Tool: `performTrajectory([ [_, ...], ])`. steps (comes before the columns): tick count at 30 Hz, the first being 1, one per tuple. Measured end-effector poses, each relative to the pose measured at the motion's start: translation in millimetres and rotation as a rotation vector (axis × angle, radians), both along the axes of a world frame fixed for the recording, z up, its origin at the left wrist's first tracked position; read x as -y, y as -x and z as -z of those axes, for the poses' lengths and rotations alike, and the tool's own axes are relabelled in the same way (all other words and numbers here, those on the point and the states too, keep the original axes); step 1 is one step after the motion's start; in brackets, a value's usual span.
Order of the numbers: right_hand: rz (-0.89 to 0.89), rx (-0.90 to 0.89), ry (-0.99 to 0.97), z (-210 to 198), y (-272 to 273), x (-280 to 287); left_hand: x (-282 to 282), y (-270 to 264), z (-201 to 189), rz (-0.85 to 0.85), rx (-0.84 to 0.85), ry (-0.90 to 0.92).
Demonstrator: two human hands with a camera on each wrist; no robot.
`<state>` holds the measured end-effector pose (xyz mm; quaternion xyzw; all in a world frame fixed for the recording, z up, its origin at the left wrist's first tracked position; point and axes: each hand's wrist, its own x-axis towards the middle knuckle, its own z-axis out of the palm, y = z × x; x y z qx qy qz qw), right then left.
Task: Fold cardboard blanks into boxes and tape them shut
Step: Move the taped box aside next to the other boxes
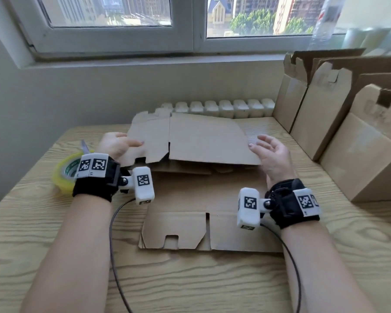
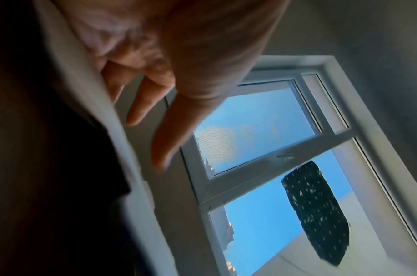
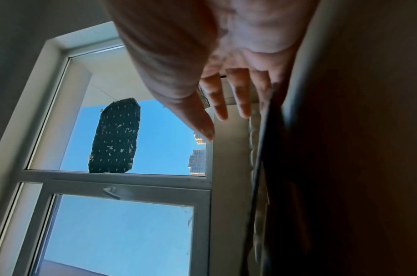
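Observation:
A brown cardboard blank point(image 1: 203, 197) lies on the wooden table point(image 1: 190, 279), its far panel point(image 1: 203, 138) lifted off the near half. My left hand point(image 1: 115, 143) is at the panel's left edge, thumb lying on top, fingers straight. My right hand point(image 1: 269, 152) stands at the right edge, palm turned inward and fingers spread, thumb tip touching the cardboard. In the left wrist view the left hand point(image 2: 160, 112) reaches straight-fingered beside the cardboard's pale edge point(image 2: 122, 149). In the right wrist view the right hand point(image 3: 226, 84) is spread beside the dark cardboard point(image 3: 344, 168). A yellow tape roll point(image 1: 63, 175) sits behind my left wrist.
Several folded cardboard boxes point(image 1: 348, 143) stand in a row along the table's right side. A white radiator point(image 1: 224, 108) runs behind the table under the window point(image 1: 190, 23). Wrist cables trail over the table's near part.

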<state>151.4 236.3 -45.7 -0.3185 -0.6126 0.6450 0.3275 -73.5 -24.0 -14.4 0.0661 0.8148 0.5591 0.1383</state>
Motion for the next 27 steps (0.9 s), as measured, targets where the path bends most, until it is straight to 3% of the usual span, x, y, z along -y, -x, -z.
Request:
performTrajectory([
  [2, 0.046, -0.039, -0.072, 0, 1, 2, -5, -7, 0, 0.114, -0.037, 0.129],
  [5, 0.038, -0.125, -0.127, -2, 2, 6, -14, -19, -6, 0.271, -0.04, 0.115],
  [9, 0.012, -0.084, -0.253, -7, 0, 16, -23, -26, -10, 0.424, -0.089, 0.108],
  [16, 0.03, -0.038, -0.488, -8, 6, 28, -37, -36, -12, 0.374, -0.204, -0.088],
  [20, 0.091, -0.122, -0.458, -5, 15, 37, -47, -39, -20, 0.394, -0.194, -0.303],
  [24, 0.073, -0.186, -0.37, -1, 20, 42, -55, -28, -10, 0.4, -0.201, -0.35],
  [27, 0.098, -0.167, -0.425, 3, 21, 36, -58, -42, -17, 0.325, -0.277, -0.288],
])
